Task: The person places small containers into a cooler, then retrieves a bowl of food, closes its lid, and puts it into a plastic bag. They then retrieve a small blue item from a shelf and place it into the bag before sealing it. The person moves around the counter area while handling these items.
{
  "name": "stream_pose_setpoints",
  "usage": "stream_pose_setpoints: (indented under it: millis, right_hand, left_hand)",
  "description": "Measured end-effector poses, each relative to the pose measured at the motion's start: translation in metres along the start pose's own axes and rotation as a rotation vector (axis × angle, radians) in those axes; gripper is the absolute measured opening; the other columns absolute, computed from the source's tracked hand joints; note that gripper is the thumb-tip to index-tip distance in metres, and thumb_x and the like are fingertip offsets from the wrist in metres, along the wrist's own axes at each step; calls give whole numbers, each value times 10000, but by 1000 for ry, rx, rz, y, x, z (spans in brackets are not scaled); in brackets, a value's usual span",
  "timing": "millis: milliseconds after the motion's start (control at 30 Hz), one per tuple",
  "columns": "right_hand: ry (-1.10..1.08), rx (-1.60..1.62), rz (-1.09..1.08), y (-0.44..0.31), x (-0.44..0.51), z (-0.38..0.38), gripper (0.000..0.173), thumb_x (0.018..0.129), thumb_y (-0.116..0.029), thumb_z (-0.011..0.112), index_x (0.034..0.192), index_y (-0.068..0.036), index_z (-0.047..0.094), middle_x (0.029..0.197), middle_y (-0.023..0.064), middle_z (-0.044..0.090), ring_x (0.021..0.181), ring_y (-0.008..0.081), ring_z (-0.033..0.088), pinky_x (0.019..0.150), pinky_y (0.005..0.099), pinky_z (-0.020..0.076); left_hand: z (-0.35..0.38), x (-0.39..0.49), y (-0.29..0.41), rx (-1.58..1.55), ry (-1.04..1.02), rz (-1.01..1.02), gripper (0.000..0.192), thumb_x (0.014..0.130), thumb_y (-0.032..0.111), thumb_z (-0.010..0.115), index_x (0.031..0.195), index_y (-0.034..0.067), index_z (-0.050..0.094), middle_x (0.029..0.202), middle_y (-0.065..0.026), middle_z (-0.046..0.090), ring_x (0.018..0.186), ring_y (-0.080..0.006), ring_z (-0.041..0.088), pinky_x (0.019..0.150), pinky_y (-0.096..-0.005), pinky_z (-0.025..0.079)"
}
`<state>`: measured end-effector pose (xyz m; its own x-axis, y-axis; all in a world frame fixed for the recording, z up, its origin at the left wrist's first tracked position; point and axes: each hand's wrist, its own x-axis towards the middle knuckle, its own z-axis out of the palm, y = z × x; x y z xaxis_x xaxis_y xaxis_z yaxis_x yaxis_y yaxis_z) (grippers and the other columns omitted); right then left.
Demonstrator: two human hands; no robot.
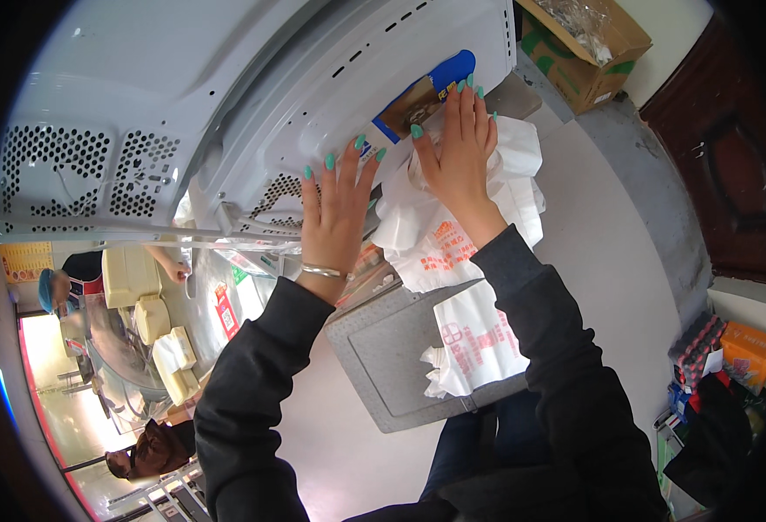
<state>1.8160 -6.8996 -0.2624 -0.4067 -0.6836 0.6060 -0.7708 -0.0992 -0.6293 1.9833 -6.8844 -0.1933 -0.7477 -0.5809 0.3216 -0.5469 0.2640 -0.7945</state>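
My left hand spreads its fingers before the vented side of a white metal appliance. A silver bangle circles that wrist. Over a bunch of white plastic bags with red print, my right hand is stretched out, its thumb apart. Those fingertips overlap a blue and brown sticker on the appliance; whether they touch it, I cannot tell. Neither hand grips anything. Another printed plastic bag lies flat on a grey foam box lid, below my right forearm.
A cardboard box holding clear plastic stands at the upper right, near a dark brown door. An orange carton sits at the right. Leftward are cream containers, a person in a blue cap and another in brown.
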Motion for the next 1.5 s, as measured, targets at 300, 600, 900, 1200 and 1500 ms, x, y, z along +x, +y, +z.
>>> stream_pose_setpoints:
  millis: [300, 600, 900, 1200, 1500]
  right_hand:
    - [89, 291, 23, -16, 13, 3, 641, 797, -239, 550, 1313, 20, 271, 1358, 222, 272, 1259, 367, 253, 1007, 506, 143]
    - [43, 188, 108, -24, -1, 9, 549, 823, -172, 492, 1313, -17, 298, 1342, 188, 323, 1257, 314, 291, 1019, 497, 127]
    - [-41, 149, 30, -19, -2, -6, 538, 783, -120, 498, 1285, -14, 341, 1334, 146, 348, 1252, 279, 312, 1025, 495, 133]
    - [100, 348, -60, -25, 15, 3, 567, 768, -105, 481, 1280, 49, 293, 1341, 233, 285, 1237, 374, 294, 1016, 479, 226]
    - [159, 350, -53, -14, 37, -4, 613, 721, -85, 466, 1277, 83, 269, 1330, 278, 263, 1232, 428, 267, 1010, 471, 253]
  left_hand:
    - [-9, 1, -3, -101, -30, 5, 454, 798, 182, 482, 1248, 230, 445, 1372, -28, 324, 1228, -280, 297, 1008, -483, 235]
    - [-21, 11, -3, 22, 31, 47, 422, 791, 163, 498, 1212, 134, 482, 1333, -38, 377, 1132, -272, 373, 972, -510, 273]
    - [-10, 46, 2, 174, 51, 193, 498, 800, 236, 462, 1269, 75, 419, 1367, -68, 338, 1138, -217, 401, 995, -426, 262]
    - [-3, 45, 11, 91, -1, 201, 427, 843, 192, 431, 1250, 63, 423, 1352, -135, 344, 1173, -229, 393, 1024, -367, 251]
    - [-7, 48, 11, 69, 26, 151, 395, 826, 200, 439, 1200, 76, 470, 1351, -72, 356, 1184, -234, 381, 1042, -391, 234]
